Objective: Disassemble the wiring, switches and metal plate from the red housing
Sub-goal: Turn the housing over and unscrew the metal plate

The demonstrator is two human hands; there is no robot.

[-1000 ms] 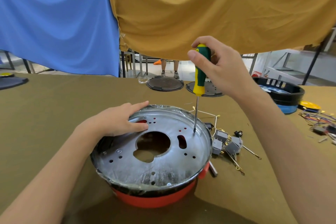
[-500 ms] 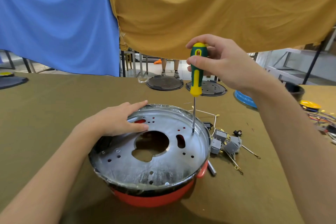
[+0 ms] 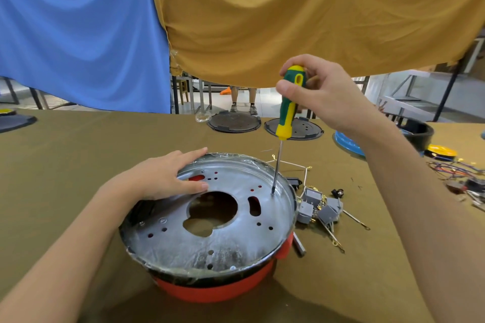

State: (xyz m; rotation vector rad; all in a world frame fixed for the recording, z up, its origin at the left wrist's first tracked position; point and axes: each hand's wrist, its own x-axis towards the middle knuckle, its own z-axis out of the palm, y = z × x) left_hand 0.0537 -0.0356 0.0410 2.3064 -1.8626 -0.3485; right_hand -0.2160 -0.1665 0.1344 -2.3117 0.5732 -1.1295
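Note:
The red housing sits on the table before me, topped by a round metal plate with a large central cut-out and several small holes. My left hand presses flat on the plate's far left part, fingers straight. My right hand grips the top of a green and yellow screwdriver, held nearly upright. Its tip rests on the plate near the right rim. Grey switches with wiring lie loose on the table just right of the housing.
Two dark round lids lie at the table's far edge, a blue and black housing at the far right. A tangle of coloured wires lies at the right edge. Blue and mustard cloths hang behind; a person's legs stand beyond the table.
My right hand has shifted its hold on the screwdriver handle, turning it, while the tip stays on the same spot. My left hand has not moved.

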